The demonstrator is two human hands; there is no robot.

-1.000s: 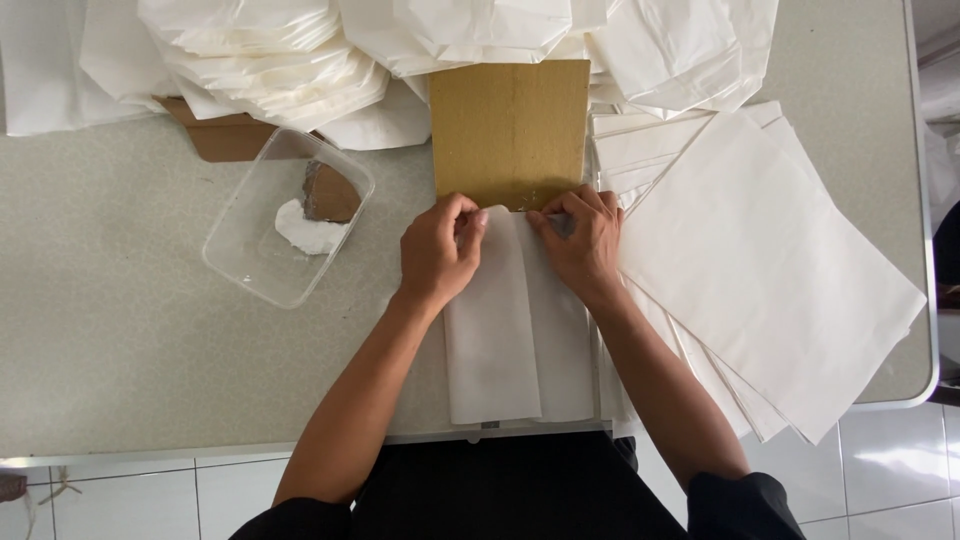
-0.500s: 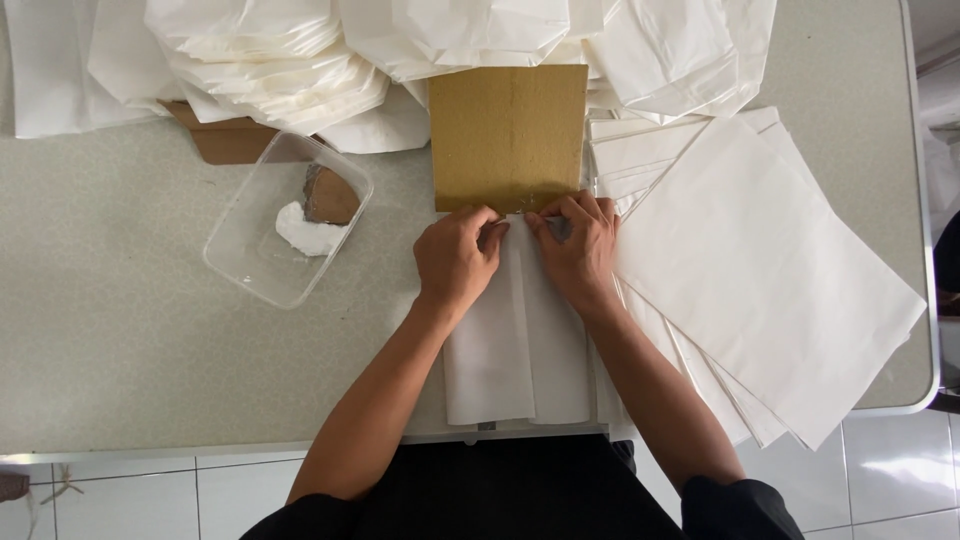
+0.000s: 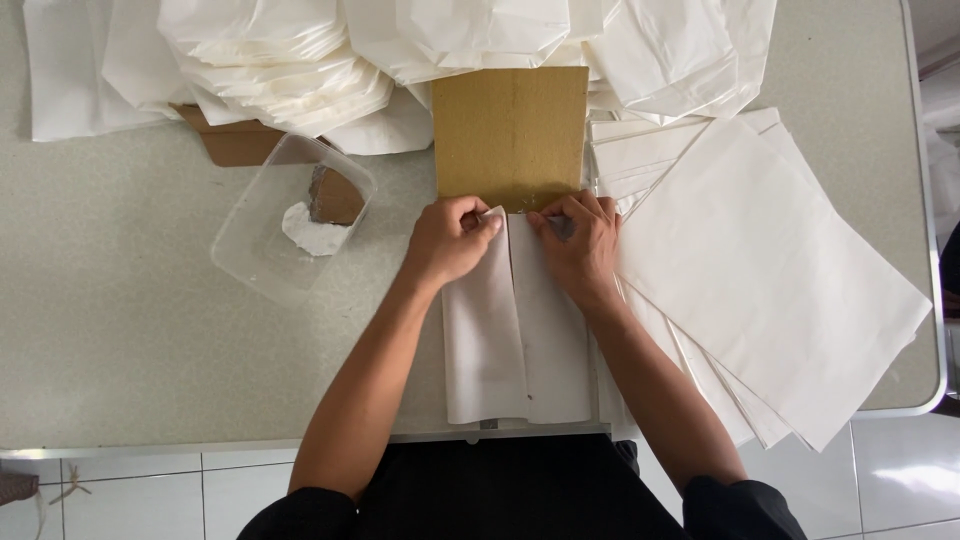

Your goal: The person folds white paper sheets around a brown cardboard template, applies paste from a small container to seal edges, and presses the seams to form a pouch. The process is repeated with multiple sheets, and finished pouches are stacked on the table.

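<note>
While both forearms reach forward from the near edge of the speckled table [image 3: 120, 330], the folded white paper sheet [image 3: 520, 340] lies flat between them, its long sides turned inward so the two flaps meet along a seam running away from the person. At its far end the left hand [image 3: 450, 240] is curled, thumb and forefinger pinching the corner of the left flap, which lifts slightly off the surface; the right hand [image 3: 578, 240] rests beside it with fingers bent, pressing and nipping the right flap's top edge. The paper looks thin, light and limp, likely to crease or tear if tugged, so it is best held at edges and corners with fingertips. Just beyond the hands, touching the sheet's far end, sits a stiff brown cardboard panel [image 3: 510, 135]. To the right a fanned stack of flat white sheets [image 3: 770, 280] spreads toward the table corner. To the left stands a clear plastic tub [image 3: 290, 235] holding a white paste and a brownish scrap. Farthest away lie heaps of finished white paper bags [image 3: 280, 60].
</note>
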